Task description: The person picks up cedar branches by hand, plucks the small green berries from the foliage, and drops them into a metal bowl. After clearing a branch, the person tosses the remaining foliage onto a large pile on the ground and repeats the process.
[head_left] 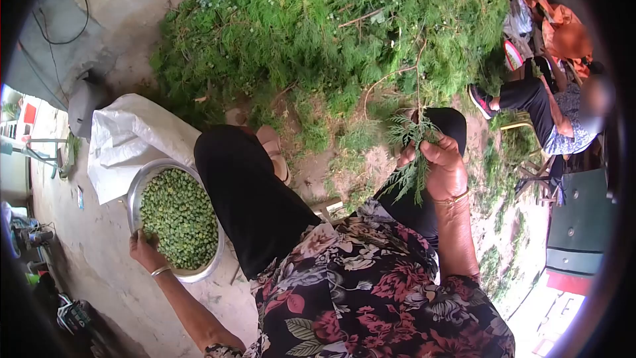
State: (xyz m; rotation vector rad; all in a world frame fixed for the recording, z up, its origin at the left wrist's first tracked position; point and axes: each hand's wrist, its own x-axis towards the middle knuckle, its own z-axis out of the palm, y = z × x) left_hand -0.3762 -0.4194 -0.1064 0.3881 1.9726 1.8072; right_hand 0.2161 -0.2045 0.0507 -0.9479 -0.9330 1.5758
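My right hand (440,166) pinches a leafy green cypress sprig (412,136) between thumb and fingers, in front of my right knee. Flat fronds hang below the fingers, and a thin brown twig runs upward toward the pile. At the left, my left hand (144,253) is at the lower left rim of a round metal basin (220,252), its fingers curled. Whatever is between those fingers is too small or hidden to make out. Many small green cones (179,219) fill the basin, which stands beside my left knee.
A large heap of cut cypress branches (318,33) covers the ground ahead. A white sack (136,136) lies behind the basin. At the right sits another person (563,116), near an orange cloth (563,26) and a dark green box (580,219). Loose sprigs litter the floor.
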